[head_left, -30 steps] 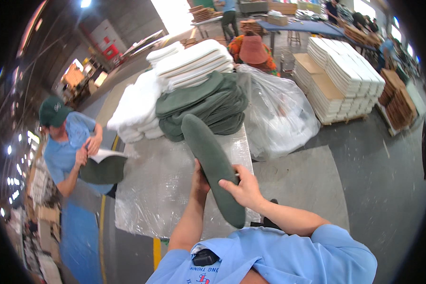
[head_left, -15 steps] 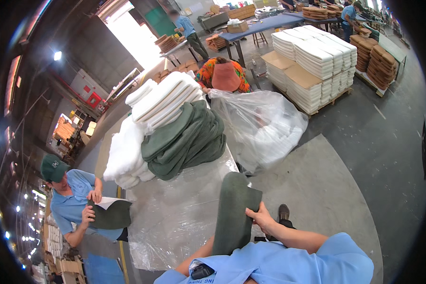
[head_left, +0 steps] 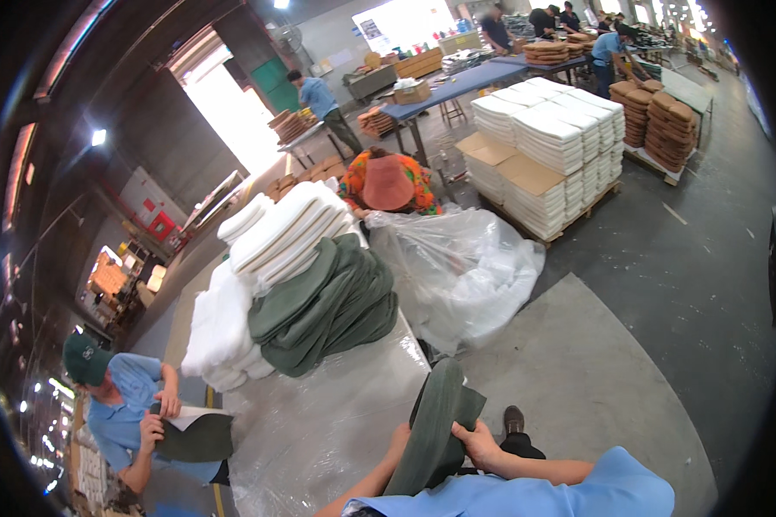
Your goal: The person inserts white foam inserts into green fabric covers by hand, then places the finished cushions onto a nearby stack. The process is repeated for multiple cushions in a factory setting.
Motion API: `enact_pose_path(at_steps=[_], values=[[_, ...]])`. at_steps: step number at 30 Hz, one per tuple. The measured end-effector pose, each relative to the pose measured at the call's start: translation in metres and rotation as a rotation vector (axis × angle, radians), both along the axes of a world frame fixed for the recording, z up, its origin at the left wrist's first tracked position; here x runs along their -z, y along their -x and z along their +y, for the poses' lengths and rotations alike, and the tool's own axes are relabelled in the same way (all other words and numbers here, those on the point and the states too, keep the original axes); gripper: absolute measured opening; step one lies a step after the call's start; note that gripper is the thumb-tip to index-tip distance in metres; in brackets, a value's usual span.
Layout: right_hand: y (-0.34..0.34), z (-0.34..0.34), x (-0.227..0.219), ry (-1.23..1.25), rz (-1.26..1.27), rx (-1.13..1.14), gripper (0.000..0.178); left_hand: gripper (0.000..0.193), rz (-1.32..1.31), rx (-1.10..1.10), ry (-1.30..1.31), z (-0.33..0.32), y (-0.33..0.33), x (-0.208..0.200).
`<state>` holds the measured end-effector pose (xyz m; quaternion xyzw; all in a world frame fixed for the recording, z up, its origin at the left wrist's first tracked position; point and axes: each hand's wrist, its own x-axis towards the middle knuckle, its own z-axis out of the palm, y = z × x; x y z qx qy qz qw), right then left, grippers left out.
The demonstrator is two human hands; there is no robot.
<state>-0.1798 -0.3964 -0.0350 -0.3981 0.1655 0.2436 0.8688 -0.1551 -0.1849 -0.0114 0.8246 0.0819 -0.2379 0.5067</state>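
Observation:
A dark green fabric cover (head_left: 435, 422) is held upright before my chest, bent lengthwise so that its right part flares out as a flap. My left hand (head_left: 398, 444) grips its left edge, with the fingers partly hidden behind the cloth. On the opposite side my right hand (head_left: 477, 445) pinches the flap near its lower edge. Beyond my hands, a heap of similar green covers (head_left: 328, 306) lies on the plastic-wrapped table (head_left: 319, 422). White pads (head_left: 289, 233) are stacked behind and to the left of that heap.
A co-worker (head_left: 134, 405) at left holds another green cover with white inside. Across the table, a person in a reddish hat (head_left: 388, 183) bends over a large clear plastic bag (head_left: 457, 267). White pads stand on a pallet (head_left: 595, 207) at far right, near brown cushions (head_left: 672, 129).
The cover has turned from broad and flat to bent, its right flap opening outward. My left hand, earlier hidden behind it, now shows at its left edge. The whole view has shifted.

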Motion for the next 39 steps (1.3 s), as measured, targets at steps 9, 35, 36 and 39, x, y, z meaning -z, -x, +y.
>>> enact_pose_path(at_steps=[9,35,36,39], values=[[-0.023,0.004,0.034,0.478,0.003,0.081,0.031,0.042,-0.331,-0.051,-0.477,-0.02,-0.025,0.042],[-0.08,0.026,0.217,0.569,0.525,-0.045,0.069,0.028,-0.146,-0.368,-0.617,-0.057,-0.075,0.092],[-0.085,0.027,0.219,0.57,0.518,-0.043,0.069,0.029,-0.153,-0.361,-0.629,-0.059,-0.075,0.094],[-0.088,0.031,0.218,0.568,0.512,-0.045,0.069,0.03,-0.12,-0.352,-0.62,-0.053,-0.076,0.091]])
